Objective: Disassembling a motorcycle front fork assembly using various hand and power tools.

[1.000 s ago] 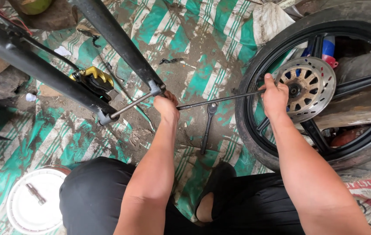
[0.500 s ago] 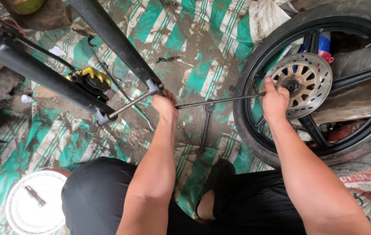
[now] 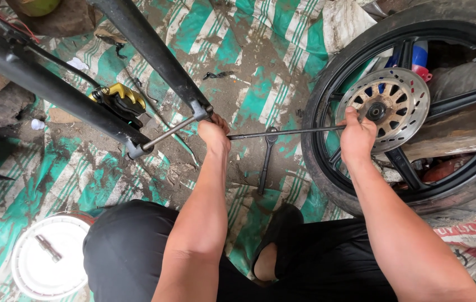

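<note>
Little moved since earlier: long thin steel axle rod (image 3: 288,133) lies horizontal, gripped closed by left hand (image 3: 214,134) and right hand (image 3: 356,137), nearer black spoked wheel (image 3: 327,95).

Both arms reach forward, the left hand (image 3: 214,134) and right hand (image 3: 356,136) each closed in a fist.

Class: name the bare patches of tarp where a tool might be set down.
Bare green-striped tarp lies between the black fork tube and black wheel. Crowded: around the left hand, thin metal rod and spanner.
</note>
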